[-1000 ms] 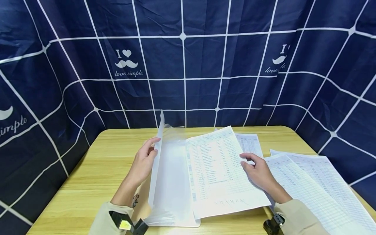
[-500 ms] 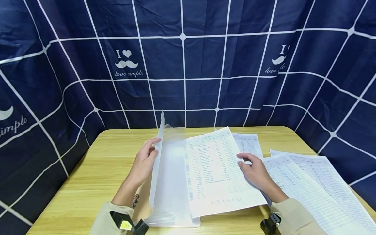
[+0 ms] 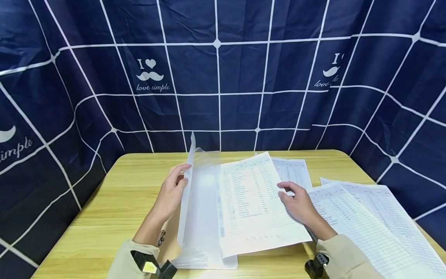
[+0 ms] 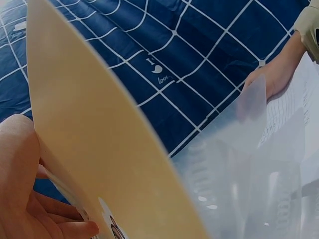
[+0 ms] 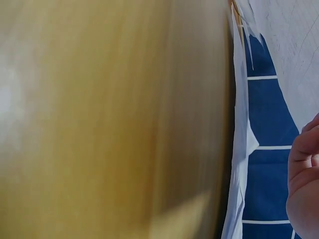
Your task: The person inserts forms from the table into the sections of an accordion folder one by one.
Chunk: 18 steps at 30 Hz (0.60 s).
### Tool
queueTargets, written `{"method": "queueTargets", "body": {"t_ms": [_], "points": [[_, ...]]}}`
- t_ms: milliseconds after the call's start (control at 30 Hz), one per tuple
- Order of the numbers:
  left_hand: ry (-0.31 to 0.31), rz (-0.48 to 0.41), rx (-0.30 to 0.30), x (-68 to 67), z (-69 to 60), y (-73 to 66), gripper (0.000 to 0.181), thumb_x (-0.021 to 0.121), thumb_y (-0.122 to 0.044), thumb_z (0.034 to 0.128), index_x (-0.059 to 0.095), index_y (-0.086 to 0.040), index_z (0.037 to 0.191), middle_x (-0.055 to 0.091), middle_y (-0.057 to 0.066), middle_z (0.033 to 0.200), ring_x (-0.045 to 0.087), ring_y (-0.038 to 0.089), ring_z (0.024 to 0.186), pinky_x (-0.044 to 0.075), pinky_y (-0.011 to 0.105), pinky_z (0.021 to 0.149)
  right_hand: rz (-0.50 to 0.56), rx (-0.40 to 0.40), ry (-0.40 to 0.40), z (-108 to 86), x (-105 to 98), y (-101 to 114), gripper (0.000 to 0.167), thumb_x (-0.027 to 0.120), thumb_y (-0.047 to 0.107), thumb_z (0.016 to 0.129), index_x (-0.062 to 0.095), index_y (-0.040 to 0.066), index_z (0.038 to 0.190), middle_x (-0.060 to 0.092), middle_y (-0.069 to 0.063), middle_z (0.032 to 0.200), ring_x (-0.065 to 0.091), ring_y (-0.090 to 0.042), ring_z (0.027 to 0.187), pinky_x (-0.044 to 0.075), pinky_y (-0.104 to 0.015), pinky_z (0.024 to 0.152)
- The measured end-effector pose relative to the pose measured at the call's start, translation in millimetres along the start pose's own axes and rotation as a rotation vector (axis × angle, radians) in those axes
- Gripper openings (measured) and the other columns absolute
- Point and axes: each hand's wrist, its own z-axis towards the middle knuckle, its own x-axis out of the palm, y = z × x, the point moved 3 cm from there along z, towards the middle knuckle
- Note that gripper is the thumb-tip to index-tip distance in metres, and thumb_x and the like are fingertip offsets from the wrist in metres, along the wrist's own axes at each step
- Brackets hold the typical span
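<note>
My left hand (image 3: pixel 171 192) grips the raised cover of a folder (image 3: pixel 203 217) with clear plastic sleeves. In the left wrist view the cover's tan outer side (image 4: pixel 104 114) carries a small cartoon figure. Between the thumb and fingers of my right hand (image 3: pixel 299 202) is the right edge of a printed sheet (image 3: pixel 249 209) bearing a table and handwriting near its bottom. The sheet's left edge lies at the clear sleeve and looks partly behind the plastic. From the right wrist camera, my right hand (image 5: pixel 303 186) shows at the frame's edge, with the sheet (image 5: pixel 299 45) above it.
Another printed sheet (image 3: pixel 294 170) lies behind the held one. More overlapping printed sheets (image 3: pixel 379 217) spread across the right side of the wooden table (image 3: pixel 122 193). A dark blue gridded curtain (image 3: pixel 240 77) encloses the back and sides.
My right hand has moved a little to the left with the printed sheet, bringing its left edge further over the folder. The left hand and the cover have stayed almost still.
</note>
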Motion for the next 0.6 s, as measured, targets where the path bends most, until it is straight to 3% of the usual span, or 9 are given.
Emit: {"method": "queueTargets", "body": {"t_ms": [600], "points": [[-0.005,-0.005,0.0,0.9,1.4,1.4,0.041,0.04,-0.009,0.0951,0.048,-0.013,0.135,0.039,0.006,0.141,0.048,0.029,0.12,0.038,0.045,0.096,0.048,0.053,0.03,0.1,12,14,0.03,0.056,0.01,0.091,0.059,0.003,0.12,0.057,-0.018,0.111,0.061,-0.018,0.08,0.048,-0.027,0.07]]}}
